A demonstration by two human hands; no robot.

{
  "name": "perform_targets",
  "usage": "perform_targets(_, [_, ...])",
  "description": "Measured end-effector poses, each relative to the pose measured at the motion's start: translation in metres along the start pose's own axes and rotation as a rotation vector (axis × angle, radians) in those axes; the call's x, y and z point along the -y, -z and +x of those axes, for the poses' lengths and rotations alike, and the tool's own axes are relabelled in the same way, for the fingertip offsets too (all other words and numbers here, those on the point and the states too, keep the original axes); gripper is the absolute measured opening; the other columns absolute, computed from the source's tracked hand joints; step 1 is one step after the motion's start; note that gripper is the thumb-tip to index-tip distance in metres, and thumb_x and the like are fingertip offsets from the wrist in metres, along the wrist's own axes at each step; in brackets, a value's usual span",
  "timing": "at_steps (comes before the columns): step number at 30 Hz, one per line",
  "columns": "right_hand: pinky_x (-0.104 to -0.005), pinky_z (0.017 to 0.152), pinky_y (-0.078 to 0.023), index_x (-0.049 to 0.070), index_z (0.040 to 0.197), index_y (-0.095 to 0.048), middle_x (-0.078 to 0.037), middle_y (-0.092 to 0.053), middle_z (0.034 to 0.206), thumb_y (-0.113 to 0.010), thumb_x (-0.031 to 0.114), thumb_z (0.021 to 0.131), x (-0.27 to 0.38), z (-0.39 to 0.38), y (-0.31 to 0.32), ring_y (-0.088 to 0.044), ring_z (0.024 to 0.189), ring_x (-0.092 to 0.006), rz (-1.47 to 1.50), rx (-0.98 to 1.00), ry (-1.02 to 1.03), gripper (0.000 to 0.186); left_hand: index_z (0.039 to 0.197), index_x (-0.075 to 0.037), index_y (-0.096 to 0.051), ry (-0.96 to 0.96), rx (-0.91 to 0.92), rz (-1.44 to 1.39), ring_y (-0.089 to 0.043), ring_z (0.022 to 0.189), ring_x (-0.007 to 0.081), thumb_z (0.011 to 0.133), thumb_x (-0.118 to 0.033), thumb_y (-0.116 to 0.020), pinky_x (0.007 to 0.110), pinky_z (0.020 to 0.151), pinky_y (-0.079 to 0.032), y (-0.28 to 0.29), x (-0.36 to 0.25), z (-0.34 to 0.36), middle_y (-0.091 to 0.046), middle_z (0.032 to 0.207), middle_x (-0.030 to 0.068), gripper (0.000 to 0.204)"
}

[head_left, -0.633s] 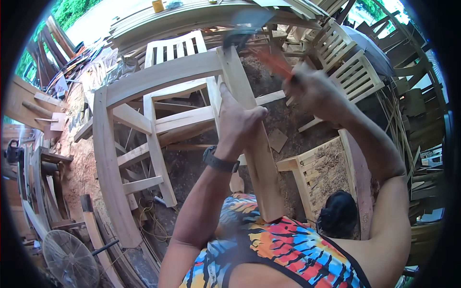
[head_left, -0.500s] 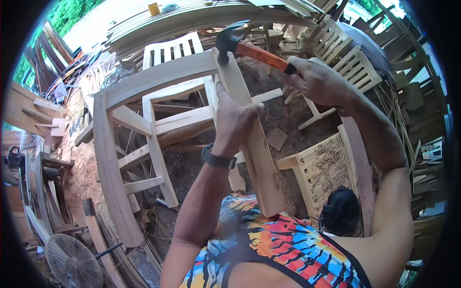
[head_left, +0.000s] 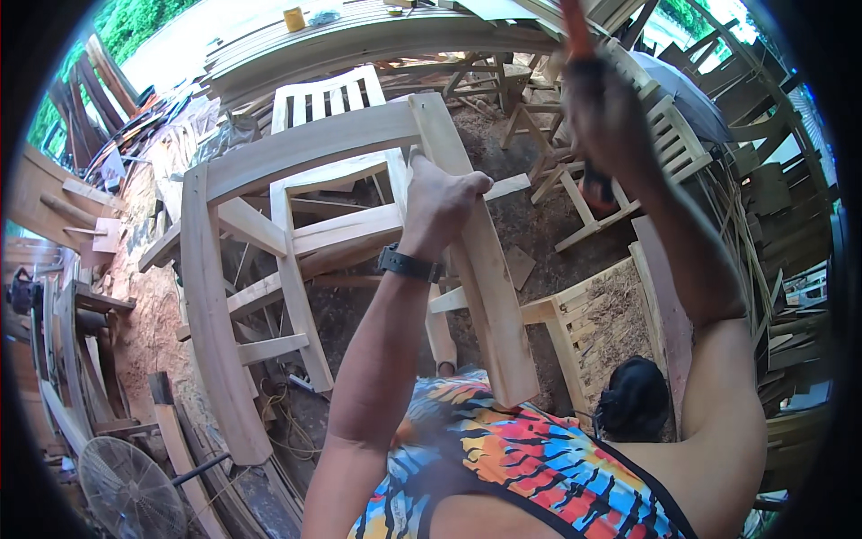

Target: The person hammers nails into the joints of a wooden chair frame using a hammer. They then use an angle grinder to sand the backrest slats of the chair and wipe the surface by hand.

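Note:
My left hand [head_left: 442,199], with a watch on the wrist, grips the right upright of a pale wooden chair frame [head_left: 494,332] just below its joint with the curved top rail [head_left: 310,135]. The thumb lies over the upright. My right hand [head_left: 607,121] is raised at upper right, closed around the handle of a hammer [head_left: 577,31] with an orange shaft, blurred at the top of the view, where its head is out of sight or indistinct. A second frame with crossbars [head_left: 346,225] lies beneath the one I hold.
Slatted chairs stand behind [head_left: 328,94] and at right [head_left: 678,148]. A sawdust-covered chair [head_left: 602,323] and a dark bundle [head_left: 633,400] are at lower right. Planks [head_left: 377,45] are stacked at the back. A standing fan [head_left: 130,485] and scrap wood are at lower left.
The hammer has lifted from the top joint of the upright up to the upper edge of the view with my right hand. My left hand keeps its grip on the upright.

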State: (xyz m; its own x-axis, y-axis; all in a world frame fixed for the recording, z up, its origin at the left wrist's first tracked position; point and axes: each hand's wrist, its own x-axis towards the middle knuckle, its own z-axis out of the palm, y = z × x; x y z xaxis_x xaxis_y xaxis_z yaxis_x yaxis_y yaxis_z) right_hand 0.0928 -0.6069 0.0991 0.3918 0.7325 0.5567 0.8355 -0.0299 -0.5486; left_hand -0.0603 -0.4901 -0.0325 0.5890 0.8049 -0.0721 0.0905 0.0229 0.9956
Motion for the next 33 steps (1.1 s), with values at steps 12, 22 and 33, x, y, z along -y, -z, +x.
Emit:
perform_targets(12, [-0.0332,0.051,-0.048,0.003,0.1,-0.064,-0.006,-0.063,0.067,-0.057,0.032,0.105,-0.03,-0.011,0.0,-0.062,0.056,-0.0164,-0.084,0.01,0.027,0.03,0.111,0.011,-0.046,0.003,0.026,0.005,-0.067,0.081,0.0221,0.072,-0.023,-0.083,0.035,0.068,-0.058,-0.003,-0.004,-0.004,-0.063,0.096,0.0171,0.064])
perform_targets(22, [-0.0351,0.058,-0.047,0.002,0.11,-0.06,-0.008,-0.063,0.072,-0.06,0.029,0.103,-0.005,0.003,0.008,-0.06,0.061,-0.0157,-0.14,0.253,-0.015,0.028,0.126,0.014,-0.034,0.057,0.069,0.011,-0.07,0.099,0.0386,0.074,-0.024,-0.081,0.041,0.084,-0.057,0.003,-0.002,-0.002,-0.065,0.108,0.0315,0.08])
perform_targets(33, [-0.0419,0.06,-0.049,-0.001,0.104,-0.061,-0.013,-0.064,0.071,-0.057,0.029,0.103,0.016,0.007,0.009,-0.064,0.062,-0.0219,-0.186,0.037,0.051,0.03,0.124,0.014,-0.035,0.037,0.059,0.022,-0.07,0.1,0.0398,0.073,-0.026,-0.081,0.042,0.085,-0.057,0.005,0.008,0.002,-0.065,0.107,0.0329,0.08])
